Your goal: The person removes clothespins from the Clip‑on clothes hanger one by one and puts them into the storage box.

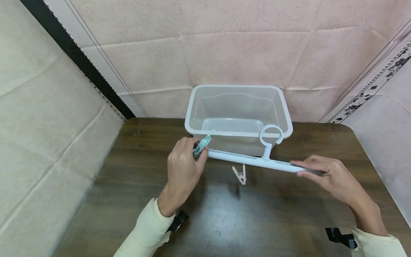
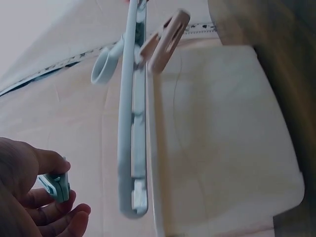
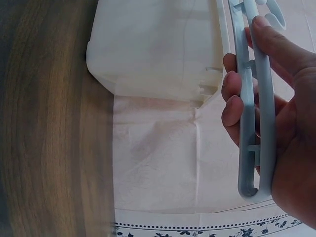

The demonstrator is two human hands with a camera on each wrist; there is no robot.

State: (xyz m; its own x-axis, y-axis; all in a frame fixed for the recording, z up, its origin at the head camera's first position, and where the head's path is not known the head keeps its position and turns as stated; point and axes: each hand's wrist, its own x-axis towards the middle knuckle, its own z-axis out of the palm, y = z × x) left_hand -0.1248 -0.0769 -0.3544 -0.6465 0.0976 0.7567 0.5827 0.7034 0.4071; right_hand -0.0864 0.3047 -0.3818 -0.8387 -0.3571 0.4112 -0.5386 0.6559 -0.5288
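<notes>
My right hand (image 1: 334, 180) grips one end of a light blue clip hanger (image 1: 237, 158), a slotted bar with a round hook standing up from it. The bar is held above the table, in front of the bin. A pinkish clothespin (image 1: 240, 175) hangs from underneath the bar near its middle. At the bar's other end, my left hand (image 1: 183, 166) pinches a teal clothespin (image 2: 60, 186) between thumb and fingers. The left wrist view shows a gap between this clothespin and the bar's rounded end (image 2: 132, 210).
A translucent white plastic bin (image 1: 236, 103) stands at the table's back edge, just behind the hanger. The brown wooden table (image 1: 218, 221) reflects light at its middle. Pale patterned cloth (image 1: 244, 50) hangs behind and on both sides.
</notes>
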